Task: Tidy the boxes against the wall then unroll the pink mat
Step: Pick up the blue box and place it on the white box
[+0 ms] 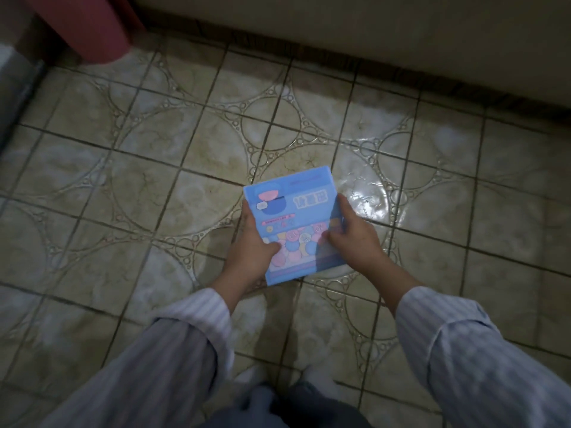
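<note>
Both hands hold 1 blue box (292, 223) above the tiled floor (154, 180), well short of the wall (370, 35). The left hand (253, 251) grips the box's left edge, thumb curled onto the printed face and fingers underneath. The right hand (349, 233) grips the right edge, fingers curled over the face. The box is flat and thin, tilted with its far edge slightly raised. The pink mat (89, 26) stands rolled in the top-left corner, near the wall and well apart from the box. No other boxes are in view.

Judged step: carrying the box toward the wall; the mat is not yet unrolled.

Risks:
- The box surface appears glossy, though the dim, blurred view makes this uncertain. A shallow edge grip could slip, dropping the box on hard tile.
- Releasing 1 hand early would let the thin box pivot and fall.
- Setting it down short of the wall leaves it in the area the mat needs.
</note>
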